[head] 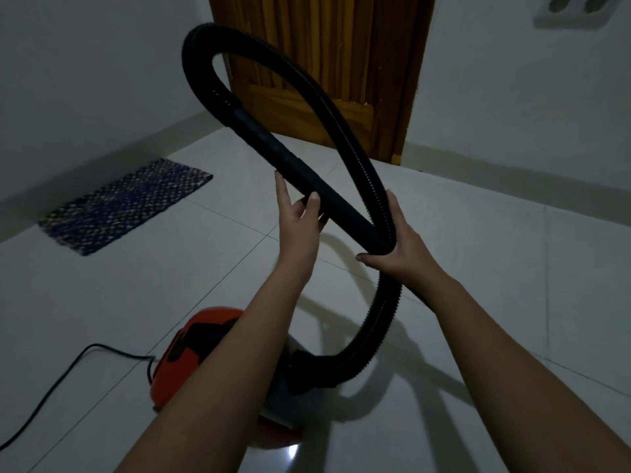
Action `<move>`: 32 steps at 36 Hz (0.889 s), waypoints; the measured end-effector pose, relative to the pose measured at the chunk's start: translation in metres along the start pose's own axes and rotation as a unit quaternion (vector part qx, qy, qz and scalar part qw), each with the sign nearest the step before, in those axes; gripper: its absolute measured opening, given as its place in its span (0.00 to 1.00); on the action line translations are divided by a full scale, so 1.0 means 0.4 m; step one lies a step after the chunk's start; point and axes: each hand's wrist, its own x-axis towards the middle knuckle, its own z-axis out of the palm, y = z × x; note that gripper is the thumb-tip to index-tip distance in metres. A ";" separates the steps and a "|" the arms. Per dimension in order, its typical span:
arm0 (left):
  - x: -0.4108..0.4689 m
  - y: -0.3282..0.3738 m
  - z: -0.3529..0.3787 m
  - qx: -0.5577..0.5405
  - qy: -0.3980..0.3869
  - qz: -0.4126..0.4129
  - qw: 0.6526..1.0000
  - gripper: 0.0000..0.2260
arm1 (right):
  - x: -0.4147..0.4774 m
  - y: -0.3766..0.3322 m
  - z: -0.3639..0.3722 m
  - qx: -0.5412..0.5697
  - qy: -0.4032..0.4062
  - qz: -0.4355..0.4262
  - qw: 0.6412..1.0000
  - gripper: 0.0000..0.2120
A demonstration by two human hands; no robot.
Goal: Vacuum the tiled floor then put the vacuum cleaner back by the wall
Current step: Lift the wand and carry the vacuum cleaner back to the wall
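A red and grey canister vacuum cleaner (191, 356) stands on the white tiled floor (478, 268) below my arms, partly hidden by my left forearm. Its black ribbed hose (321, 97) rises from the canister's front and loops high in front of the door. The smooth black wand end (273, 145) comes back down and crosses the ribbed part. My right hand (392, 244) is closed around both where they cross. My left hand (297, 213) touches the underside of the wand with fingers spread, thumb on the tube.
A black power cord (68, 373) runs left from the canister across the floor. A dark patterned mat (126, 206) lies by the left wall. A wooden door (327, 63) stands ahead, and a double wall socket (577, 8) sits at the top right.
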 end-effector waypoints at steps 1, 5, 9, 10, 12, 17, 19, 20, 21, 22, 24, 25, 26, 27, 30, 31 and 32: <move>0.000 0.005 -0.024 0.019 -0.005 0.002 1.000 0.28 | 0.004 0.001 0.006 -0.008 0.000 -0.001 1.000 0.55; -0.016 0.002 -0.190 0.145 -0.009 -0.001 0.989 0.19 | 0.022 -0.003 0.032 -0.018 0.001 -0.009 1.000 0.55; -0.063 -0.080 -0.444 0.307 0.077 -0.055 0.947 0.15 | 0.045 -0.013 0.060 -0.028 0.002 -0.019 0.999 0.54; -0.081 -0.103 -0.501 0.343 0.100 -0.080 0.930 0.15 | 0.051 -0.016 0.068 -0.029 0.002 -0.020 0.999 0.54; -0.117 -0.146 -0.593 0.383 0.136 -0.143 0.903 0.16 | 0.063 -0.022 0.085 -0.036 0.002 -0.023 0.999 0.54; -0.173 -0.231 -0.696 0.408 0.128 -0.224 0.876 0.24 | 0.087 -0.042 0.134 -0.050 0.001 -0.038 0.998 0.54; -0.164 -0.247 -0.715 0.383 0.134 -0.237 0.883 0.23 | 0.093 -0.050 0.151 -0.054 0.002 -0.046 0.997 0.54; -0.153 -0.257 -0.729 0.362 0.140 -0.245 0.889 0.22 | 0.095 -0.053 0.160 -0.055 0.002 -0.050 0.997 0.54; -0.141 -0.272 -0.749 0.339 0.146 -0.259 0.893 0.22 | 0.097 -0.056 0.169 -0.056 0.000 -0.054 0.997 0.53; -0.133 -0.271 -0.753 0.319 0.151 -0.273 0.895 0.23 | 0.100 -0.058 0.179 -0.057 -0.001 -0.056 0.997 0.53; -0.127 -0.269 -0.762 0.285 0.156 -0.290 0.900 0.23 | 0.105 -0.063 0.197 -0.060 -0.003 -0.058 0.996 0.53; -0.130 -0.255 -0.751 0.274 0.159 -0.291 0.903 0.23 | 0.107 -0.064 0.205 -0.062 -0.003 -0.060 0.996 0.53; -0.132 -0.251 -0.746 0.266 0.166 -0.292 0.904 0.22 | 0.109 -0.066 0.212 -0.063 -0.003 -0.060 0.996 0.53; -0.133 -0.249 -0.742 0.254 0.170 -0.291 0.907 0.22 | 0.112 -0.067 0.219 -0.064 -0.003 -0.061 0.996 0.53; -0.130 -0.252 -0.742 0.225 0.185 -0.302 0.908 0.20 | 0.118 -0.071 0.236 -0.068 -0.007 -0.061 0.996 0.54; -0.128 -0.257 -0.744 0.218 0.188 -0.306 0.908 0.20 | 0.120 -0.072 0.240 -0.070 -0.007 -0.060 0.996 0.54; -0.125 -0.260 -0.744 0.213 0.193 -0.308 0.907 0.20 | 0.121 -0.074 0.244 -0.070 -0.006 -0.059 0.996 0.54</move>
